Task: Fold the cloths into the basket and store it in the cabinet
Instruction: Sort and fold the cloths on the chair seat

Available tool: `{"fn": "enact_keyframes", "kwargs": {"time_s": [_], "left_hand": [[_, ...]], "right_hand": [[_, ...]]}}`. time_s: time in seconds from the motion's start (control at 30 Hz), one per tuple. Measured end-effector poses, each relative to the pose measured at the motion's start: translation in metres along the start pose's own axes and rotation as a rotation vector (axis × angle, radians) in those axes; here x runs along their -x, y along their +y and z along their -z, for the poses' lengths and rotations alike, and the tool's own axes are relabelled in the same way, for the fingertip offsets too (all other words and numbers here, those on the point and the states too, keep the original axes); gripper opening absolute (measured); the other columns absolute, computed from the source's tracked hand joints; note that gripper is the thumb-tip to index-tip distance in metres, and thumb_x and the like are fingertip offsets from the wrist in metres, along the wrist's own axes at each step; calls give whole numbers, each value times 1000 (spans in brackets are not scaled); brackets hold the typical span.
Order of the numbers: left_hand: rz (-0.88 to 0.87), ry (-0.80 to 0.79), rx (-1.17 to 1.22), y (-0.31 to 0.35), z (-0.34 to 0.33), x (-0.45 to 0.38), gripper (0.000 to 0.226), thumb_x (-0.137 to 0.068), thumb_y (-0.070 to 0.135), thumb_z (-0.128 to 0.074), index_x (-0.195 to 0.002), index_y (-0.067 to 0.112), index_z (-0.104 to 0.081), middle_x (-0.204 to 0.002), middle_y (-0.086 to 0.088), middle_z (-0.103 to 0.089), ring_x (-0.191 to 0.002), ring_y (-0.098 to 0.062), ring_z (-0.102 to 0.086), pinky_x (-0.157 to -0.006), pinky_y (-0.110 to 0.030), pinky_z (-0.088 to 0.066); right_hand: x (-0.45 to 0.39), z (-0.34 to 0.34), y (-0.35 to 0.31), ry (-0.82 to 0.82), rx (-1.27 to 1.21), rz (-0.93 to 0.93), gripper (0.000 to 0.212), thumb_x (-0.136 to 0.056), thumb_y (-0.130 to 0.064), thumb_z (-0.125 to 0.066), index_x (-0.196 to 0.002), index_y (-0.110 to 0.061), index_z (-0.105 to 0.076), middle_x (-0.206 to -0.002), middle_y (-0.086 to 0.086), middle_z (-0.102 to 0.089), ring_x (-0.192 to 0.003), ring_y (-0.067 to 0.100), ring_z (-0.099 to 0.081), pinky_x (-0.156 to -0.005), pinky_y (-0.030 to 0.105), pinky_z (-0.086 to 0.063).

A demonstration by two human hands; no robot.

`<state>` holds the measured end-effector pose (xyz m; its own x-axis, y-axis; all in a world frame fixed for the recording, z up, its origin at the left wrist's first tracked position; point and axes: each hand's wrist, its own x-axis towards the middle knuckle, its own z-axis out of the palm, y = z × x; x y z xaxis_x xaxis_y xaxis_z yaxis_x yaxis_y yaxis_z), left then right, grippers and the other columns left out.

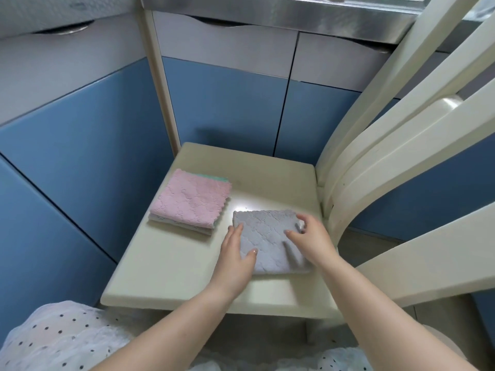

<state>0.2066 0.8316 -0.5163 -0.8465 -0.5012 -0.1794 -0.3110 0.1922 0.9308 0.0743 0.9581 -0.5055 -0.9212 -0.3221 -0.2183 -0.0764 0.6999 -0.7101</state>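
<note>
Pink cloth (190, 203), grey quilted cloth (267, 238), cream chair (187, 263), blue cabinets (222, 103).

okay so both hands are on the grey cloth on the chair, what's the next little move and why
Probably lift the grey cloth and set it on the pink stack. It already looks folded, the left hand lies at its left edge and the right hand on its right side, and no basket is in view.

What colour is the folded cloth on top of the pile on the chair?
Pink, with a quilted diamond texture; the pink cloth shows in the head view.
</note>
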Motion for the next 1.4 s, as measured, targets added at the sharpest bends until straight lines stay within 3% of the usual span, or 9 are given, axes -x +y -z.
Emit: {"fn": "enact_keyframes", "kwargs": {"time_s": [0.13,0.3,0.4,0.5,0.63,0.83,0.97,1.2,1.4], "left_hand": [[198,1,398,11,11,6,54,-90,-6,-50,-140,13,-41,-129,2,-56,-114,-7,-54,-96,-23,-45],[209,23,467,13,27,4,51,-86,-10,-52,-126,23,-55,-107,11,-62,-103,-12,-63,-90,-34,-53],[168,17,480,19,48,-6,56,-85,-12,-52,-128,25,-52,-105,17,-59,-87,4,-65,-72,-17,-55],[108,53,418,27,83,-25,54,-86,-11,-53,-133,16,-51,-117,9,-58,-100,-5,-62,-87,-22,-53],[52,116,265,35,136,-58,49,-87,-5,-57,-132,14,-52,-133,-2,-55,-113,-18,-60,-103,-38,-45],[75,135,129,29,184,-104,47,-87,0,-60,-132,13,-53,-129,-3,-59,-108,-17,-62,-94,-30,-49],[81,140,65,12,188,-114,48,-87,2,-61,-133,15,-53,-131,-1,-57,-107,-14,-60,-85,-21,-48],[40,156,-54,-12,181,-118,48,-88,4,-58,-134,18,-51,-138,2,-51,-112,-9,-52,-85,-9,-38],[-565,180,-884,6,158,-131,53,-89,7,-43,-142,13,-41,-153,-2,-30,-144,-19,-18,-116,-38,-12]], "right_hand": [[17,1,-1,-88,-186,-72,44,-84,-20,-68,-125,-26,-54,-130,-6,-53,-110,18,-57,-91,29,-46],[33,0,-11,-229,-707,-156,23,-88,-6,-61,-103,-23,-67,-105,4,-67,-72,16,-69,-55,27,-55],[29,-4,-30,-233,-843,-119,22,-90,-3,-56,-99,-19,-69,-99,4,-70,-70,12,-69,-55,23,-54],[19,-13,-62,-261,-870,-79,24,-91,-3,-56,-103,-20,-68,-102,0,-70,-76,11,-70,-62,25,-57],[2,-33,-109,-277,-811,-8,33,-91,-3,-56,-121,-15,-59,-112,-3,-64,-88,13,-67,-77,26,-56],[-26,-77,-146,-250,-633,20,44,-89,-1,-57,-132,-8,-51,-130,6,-55,-112,22,-59,-98,36,-48],[-41,-97,-143,-226,-501,24,44,-88,-5,-58,-130,-13,-54,-129,0,-56,-103,16,-58,-80,24,-45],[-50,-105,-134,-219,-389,6,39,-87,-15,-62,-126,-15,-58,-128,0,-59,-95,13,-59,-81,25,-49],[-50,-118,-155,43,322,418,49,-95,-33,-42,-143,-25,-36,-158,5,-14,-145,20,-9,-116,44,-10]]}}
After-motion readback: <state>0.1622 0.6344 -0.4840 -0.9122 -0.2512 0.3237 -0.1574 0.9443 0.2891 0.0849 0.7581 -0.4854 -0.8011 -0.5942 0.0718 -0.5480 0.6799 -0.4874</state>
